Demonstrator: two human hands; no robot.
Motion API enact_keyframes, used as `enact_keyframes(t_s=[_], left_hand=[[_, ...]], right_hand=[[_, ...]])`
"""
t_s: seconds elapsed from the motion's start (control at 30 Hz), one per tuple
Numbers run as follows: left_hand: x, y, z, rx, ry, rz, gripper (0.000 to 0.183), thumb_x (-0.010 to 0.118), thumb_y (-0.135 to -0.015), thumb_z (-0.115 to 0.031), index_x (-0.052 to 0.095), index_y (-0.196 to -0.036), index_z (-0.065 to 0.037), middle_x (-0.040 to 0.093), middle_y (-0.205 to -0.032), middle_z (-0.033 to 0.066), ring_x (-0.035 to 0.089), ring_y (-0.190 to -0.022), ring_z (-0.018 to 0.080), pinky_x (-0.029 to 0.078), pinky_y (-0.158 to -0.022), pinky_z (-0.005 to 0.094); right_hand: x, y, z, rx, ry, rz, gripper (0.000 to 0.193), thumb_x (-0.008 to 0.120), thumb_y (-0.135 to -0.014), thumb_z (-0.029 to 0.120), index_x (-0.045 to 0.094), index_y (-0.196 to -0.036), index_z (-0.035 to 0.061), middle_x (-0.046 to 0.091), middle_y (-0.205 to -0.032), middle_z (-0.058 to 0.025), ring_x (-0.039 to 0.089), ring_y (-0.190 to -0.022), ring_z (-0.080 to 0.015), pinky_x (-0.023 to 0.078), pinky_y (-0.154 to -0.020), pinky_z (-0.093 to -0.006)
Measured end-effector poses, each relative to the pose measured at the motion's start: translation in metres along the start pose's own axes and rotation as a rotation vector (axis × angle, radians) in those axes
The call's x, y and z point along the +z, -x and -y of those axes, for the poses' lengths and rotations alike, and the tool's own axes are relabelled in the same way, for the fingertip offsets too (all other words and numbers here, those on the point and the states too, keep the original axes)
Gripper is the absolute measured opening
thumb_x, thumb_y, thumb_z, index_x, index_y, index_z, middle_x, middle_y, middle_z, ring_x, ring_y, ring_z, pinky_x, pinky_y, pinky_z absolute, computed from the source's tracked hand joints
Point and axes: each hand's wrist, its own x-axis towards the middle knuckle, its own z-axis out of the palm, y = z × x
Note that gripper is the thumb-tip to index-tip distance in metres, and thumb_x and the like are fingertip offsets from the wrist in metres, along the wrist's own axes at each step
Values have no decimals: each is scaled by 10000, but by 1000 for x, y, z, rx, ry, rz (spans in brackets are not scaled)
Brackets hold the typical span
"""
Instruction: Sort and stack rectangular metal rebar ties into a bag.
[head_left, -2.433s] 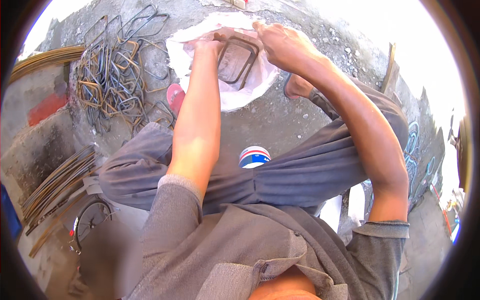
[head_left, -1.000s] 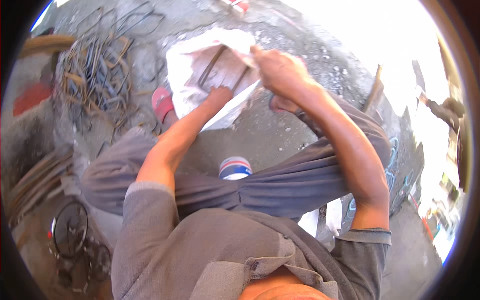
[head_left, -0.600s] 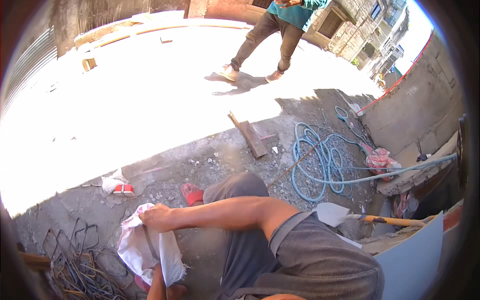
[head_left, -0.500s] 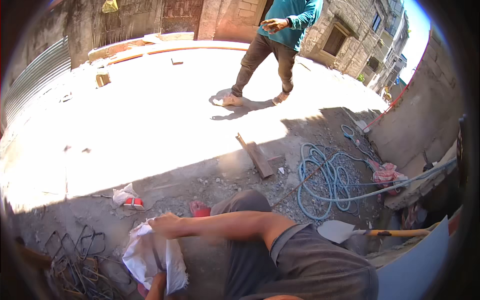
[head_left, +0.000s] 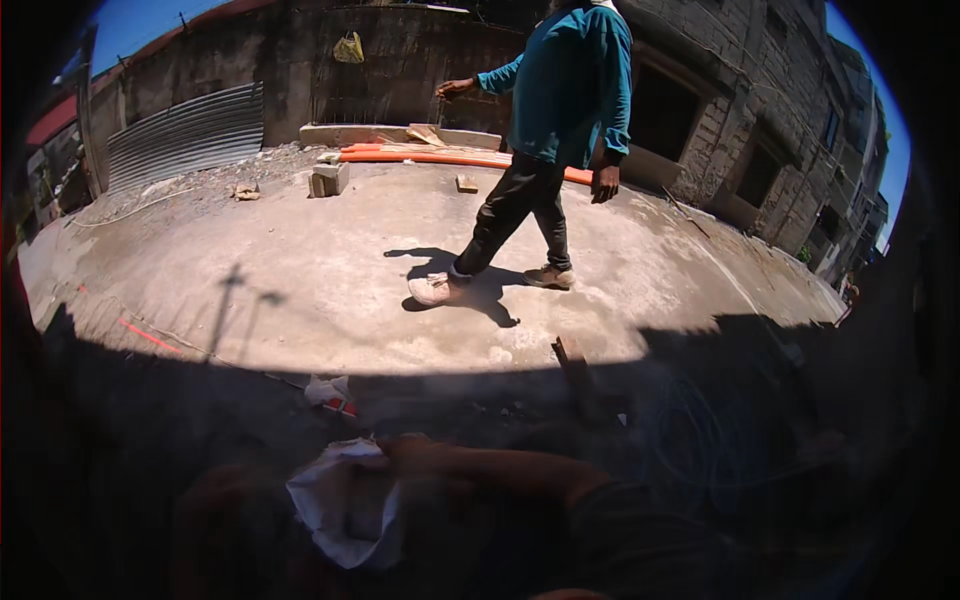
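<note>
A white woven sack (head_left: 345,505) hangs with its mouth open in the dark shade low in the view. My right hand (head_left: 410,452) grips the upper right of its rim, the forearm reaching across from the right. To the left of the sack, a dim, blurred shape appears to be my left hand (head_left: 218,488); its fingers are lost in shadow. What lies inside the sack is too dark to make out.
A person (head_left: 565,90) in a teal top walks across the sunlit concrete. Just beyond the sack lies a red-and-white wrapped item (head_left: 332,395). A brown metal piece (head_left: 573,368) and a coiled rope (head_left: 690,430) lie rightward. Orange pipes (head_left: 430,156) run along the far wall.
The view has tilted up and the shade has darkened. My left hand seems to have moved from the sack's lower edge to its left. The person in teal has stepped on.
</note>
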Motion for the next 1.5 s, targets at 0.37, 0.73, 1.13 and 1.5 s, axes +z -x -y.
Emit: enact_keyframes(t_s=[0.37, 0.73, 1.13, 1.5], left_hand=[[66, -110, 161, -324, 143, -256, 319, 632, -890, -309, 658, -1025, -21, 653, -987, 100, 620, -825, 200, 505, -695, 360], [112, 322, 225, -1291, 506, -841, 325, 649, -871, -325, 653, -984, -21, 632, -934, 97, 589, -771, 194, 494, -650, 376], [195, 483, 191, -1521, 844, -1113, 335, 668, -850, -343, 647, -939, -21, 609, -876, 93, 556, -712, 187, 483, -600, 392], [149, 488, 265, -1310, 1375, -1355, 120, 637, -835, -149, 544, -777, -100, 483, -624, 8, 444, -488, 102, 326, -399, 236]], right_hand=[[-16, 1, 48, 52, 89, 183, 511, 575, -830, 266, 490, -1322, 153, 628, -1157, -178, 617, -1049, -362, 500, -853, -458], [-20, -19, 23, -36, 273, 145, 444, 542, -822, 173, 520, -1257, 82, 650, -775, -248, 655, -780, -408, 503, -663, -507], [-8, -24, 29, -62, 379, 239, 458, 526, -807, 65, 479, -1257, -3, 614, -768, -217, 619, -770, -380, 446, -705, -503], [-28, -16, 47, 56, 332, 187, 492, 509, -799, 42, 484, -1290, 28, 637, -886, -261, 633, -865, -409, 471, -770, -516]])
